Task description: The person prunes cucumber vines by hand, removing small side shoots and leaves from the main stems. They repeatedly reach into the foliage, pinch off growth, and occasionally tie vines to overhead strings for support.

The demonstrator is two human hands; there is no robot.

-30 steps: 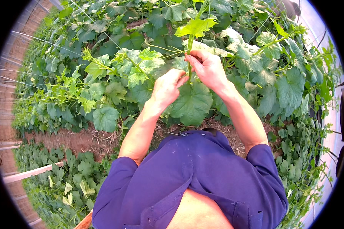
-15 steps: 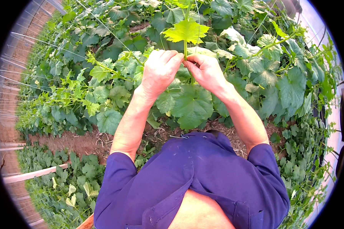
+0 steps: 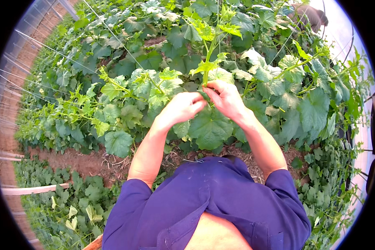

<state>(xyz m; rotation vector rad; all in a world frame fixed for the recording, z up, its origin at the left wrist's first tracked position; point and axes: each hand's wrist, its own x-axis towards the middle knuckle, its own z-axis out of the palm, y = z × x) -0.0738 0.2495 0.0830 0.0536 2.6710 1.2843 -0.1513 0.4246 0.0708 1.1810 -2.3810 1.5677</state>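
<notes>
My right hand (image 3: 226, 98) pinches a light green vine stem (image 3: 206, 76) between thumb and fingertips. Above the pinch the vine rises to a bright green leafy tip (image 3: 212, 30), beside a thin upright string (image 3: 218, 9). Just left of and slightly below the right fingertips, my left hand (image 3: 182, 109) is closed with its fingers curled inward by the stem. What its fingers hold, if anything, is hidden and a little blurred. A broad green leaf (image 3: 211, 128) hangs right under both hands.
Dense leafy vines spread on both sides, with slanting strings (image 3: 112, 34) running among them. A strip of bare soil (image 3: 81, 163) crosses in front of me. A pale curved strip (image 3: 35, 190) lies at lower left. Another person (image 3: 308, 16) bends over at the far right.
Both hands have come lower, and the left has dropped away from the right's fingertips. The vine's tip has shifted, with more of its shoots now showing above my hands.
</notes>
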